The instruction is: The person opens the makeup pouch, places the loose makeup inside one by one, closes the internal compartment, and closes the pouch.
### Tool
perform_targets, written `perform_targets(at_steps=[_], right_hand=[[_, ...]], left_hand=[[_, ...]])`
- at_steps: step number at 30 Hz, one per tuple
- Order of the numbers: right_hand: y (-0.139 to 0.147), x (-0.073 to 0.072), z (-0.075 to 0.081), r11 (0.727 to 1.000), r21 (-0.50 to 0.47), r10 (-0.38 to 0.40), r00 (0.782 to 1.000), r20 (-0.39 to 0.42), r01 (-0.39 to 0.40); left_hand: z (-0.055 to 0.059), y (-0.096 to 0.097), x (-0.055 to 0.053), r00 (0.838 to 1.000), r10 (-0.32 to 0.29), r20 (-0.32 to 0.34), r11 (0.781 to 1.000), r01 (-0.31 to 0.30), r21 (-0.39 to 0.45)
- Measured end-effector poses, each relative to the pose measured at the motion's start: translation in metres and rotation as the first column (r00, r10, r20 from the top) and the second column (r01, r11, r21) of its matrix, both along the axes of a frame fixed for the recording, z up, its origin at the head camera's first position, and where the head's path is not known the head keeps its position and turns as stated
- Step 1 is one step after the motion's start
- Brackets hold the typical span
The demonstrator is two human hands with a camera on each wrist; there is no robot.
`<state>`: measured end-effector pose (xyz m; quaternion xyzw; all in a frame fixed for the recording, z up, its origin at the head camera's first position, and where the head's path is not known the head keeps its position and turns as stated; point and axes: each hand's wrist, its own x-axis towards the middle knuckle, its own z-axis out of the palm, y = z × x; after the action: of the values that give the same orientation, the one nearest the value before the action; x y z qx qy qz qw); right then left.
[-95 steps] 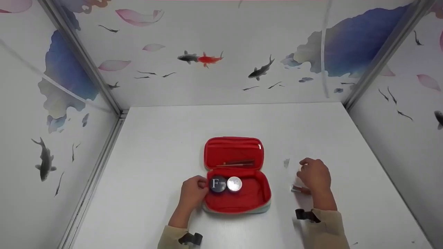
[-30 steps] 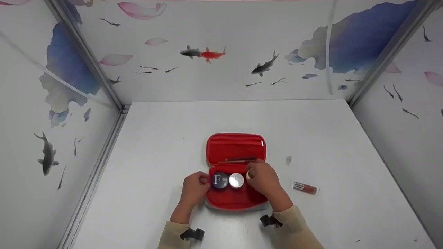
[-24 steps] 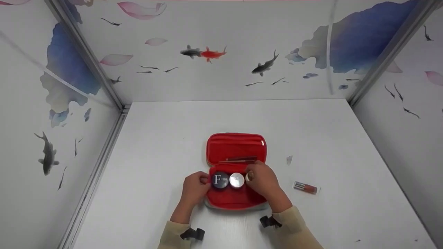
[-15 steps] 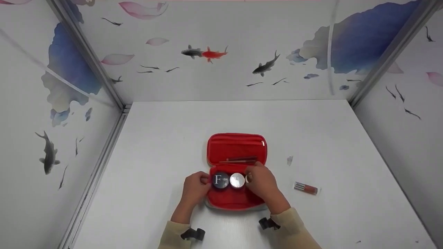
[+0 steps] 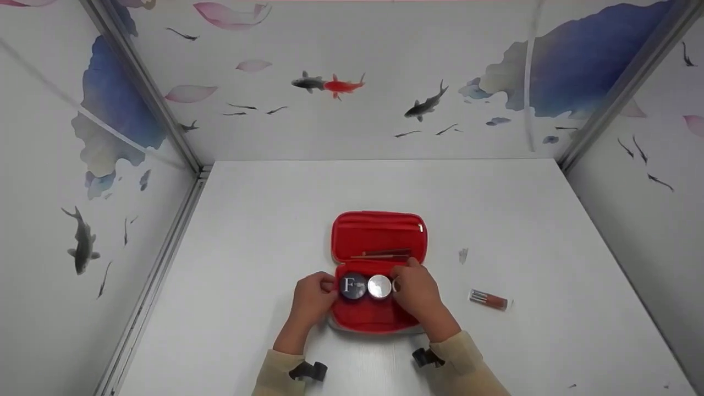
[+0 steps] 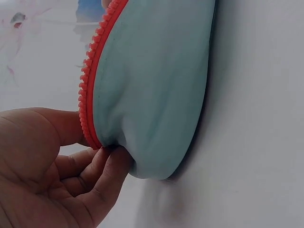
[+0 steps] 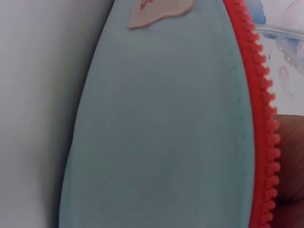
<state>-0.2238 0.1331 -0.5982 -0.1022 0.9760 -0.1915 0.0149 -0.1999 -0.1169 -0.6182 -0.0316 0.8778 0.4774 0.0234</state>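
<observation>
An unzipped cosmetic bag, red inside and pale green outside, lies on the white table with its lid folded back. My left hand pinches its left rim; the left wrist view shows thumb and fingers on the red zipper edge. Inside, a black-lidded jar marked F sits beside a smaller silver-lidded jar. Over the right half, my right hand holds a small round pale-rimmed container, mostly hidden by the fingers. The right wrist view shows mainly the bag's green side.
Thin brushes lie along the lid's lower edge. On the table to the right are a lip gloss tube and a small clear scrap. Printed wall panels enclose the table at the back and both sides.
From beside the lip gloss tube, my right hand has moved left into the bag with the small round container. During the last second it has barely shifted. The left hand stays on the rim.
</observation>
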Motion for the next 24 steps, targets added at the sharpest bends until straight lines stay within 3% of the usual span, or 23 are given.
perform_targets(at_steps=[12, 24], right_hand=[[-0.001, 0.000, 0.000, 1.000, -0.010, -0.014, 1.000, 0.007, 0.014], [0.006, 0.003, 0.011, 0.999, -0.051, -0.016, 0.999, 0.042, 0.019]], left_hand=[[0.002, -0.001, -0.001, 1.000, 0.000, 0.012, 1.000, 0.000, -0.014], [0.003, -0.001, -0.001, 0.999, 0.000, 0.040, 1.000, 0.000, -0.008]])
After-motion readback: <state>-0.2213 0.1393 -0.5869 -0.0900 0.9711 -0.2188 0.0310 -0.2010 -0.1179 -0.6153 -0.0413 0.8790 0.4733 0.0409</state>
